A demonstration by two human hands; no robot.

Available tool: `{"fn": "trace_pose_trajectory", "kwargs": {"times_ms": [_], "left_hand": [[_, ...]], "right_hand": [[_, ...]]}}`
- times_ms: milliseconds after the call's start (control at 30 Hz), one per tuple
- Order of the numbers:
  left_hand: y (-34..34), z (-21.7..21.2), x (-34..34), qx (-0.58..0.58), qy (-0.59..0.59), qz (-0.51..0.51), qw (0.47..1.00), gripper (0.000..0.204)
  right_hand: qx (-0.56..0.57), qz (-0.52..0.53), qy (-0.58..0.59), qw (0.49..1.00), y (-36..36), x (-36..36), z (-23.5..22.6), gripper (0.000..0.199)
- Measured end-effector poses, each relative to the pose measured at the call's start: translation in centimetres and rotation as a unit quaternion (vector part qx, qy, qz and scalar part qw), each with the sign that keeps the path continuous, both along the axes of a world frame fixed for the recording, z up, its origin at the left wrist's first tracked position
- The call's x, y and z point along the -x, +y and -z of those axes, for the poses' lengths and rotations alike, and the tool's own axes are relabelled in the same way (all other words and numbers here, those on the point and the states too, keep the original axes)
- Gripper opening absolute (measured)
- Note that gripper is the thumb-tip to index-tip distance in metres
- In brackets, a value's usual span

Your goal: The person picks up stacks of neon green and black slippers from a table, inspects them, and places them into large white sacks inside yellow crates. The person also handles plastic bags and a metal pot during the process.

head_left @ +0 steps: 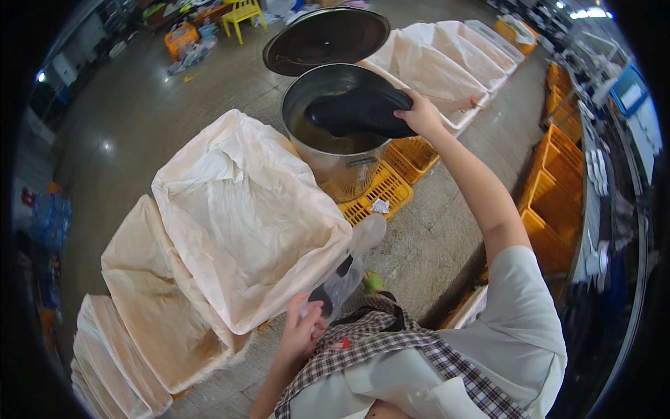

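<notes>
Lined bins (244,209): a row of large containers draped in pale cream liners is running from lower left toward the pot, with more (436,66) continuing beyond it at upper right. Orange crates (380,188): these are sitting under and beside the pot, and a further stack (555,202) is standing along the right side. Steel pot (335,140): it is standing upright on the crates, holding brownish liquid, with its round lid (326,38) resting open just behind the rim. Black sole-shaped piece (359,112): it is lying over the pot's mouth, above the liquid, its long axis running left to right, with the right end in the fingers and the free end pointing left across the opening. Right hand (421,115): it is reaching out at full arm's length and gripping that piece by its right end, fingers closed over the edge; this is much the nearer hand to the pot. Clear plastic bag (345,276): it is hanging beside the nearest bin, close to the body, with something dark inside. Left hand (303,328): it is pinching the bag's lower end, fingers closed on it, well apart from the pot.
</notes>
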State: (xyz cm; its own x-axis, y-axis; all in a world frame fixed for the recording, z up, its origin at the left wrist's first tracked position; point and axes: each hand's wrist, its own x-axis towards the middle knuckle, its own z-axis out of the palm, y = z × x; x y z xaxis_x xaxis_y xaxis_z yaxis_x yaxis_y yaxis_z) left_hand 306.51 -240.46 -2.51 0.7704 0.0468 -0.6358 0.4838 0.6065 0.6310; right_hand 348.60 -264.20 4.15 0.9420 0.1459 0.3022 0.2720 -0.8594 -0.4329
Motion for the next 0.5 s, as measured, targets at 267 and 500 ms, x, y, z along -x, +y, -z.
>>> {"fn": "trace_pose_trajectory", "kwargs": {"times_ms": [267,500], "left_hand": [[-8.9,0.5,-2.0,-0.086,0.038,-0.216,0.972,0.044],[-13.5,0.5,-1.6,-0.121,0.078,-0.374,0.916,0.036]], "right_hand": [[0.288,-0.241,0.041,0.926,4.9,-10.8,1.8,0.048],[0.413,-0.376,0.041,0.828,9.3,-13.7,6.5,0.042]]}}
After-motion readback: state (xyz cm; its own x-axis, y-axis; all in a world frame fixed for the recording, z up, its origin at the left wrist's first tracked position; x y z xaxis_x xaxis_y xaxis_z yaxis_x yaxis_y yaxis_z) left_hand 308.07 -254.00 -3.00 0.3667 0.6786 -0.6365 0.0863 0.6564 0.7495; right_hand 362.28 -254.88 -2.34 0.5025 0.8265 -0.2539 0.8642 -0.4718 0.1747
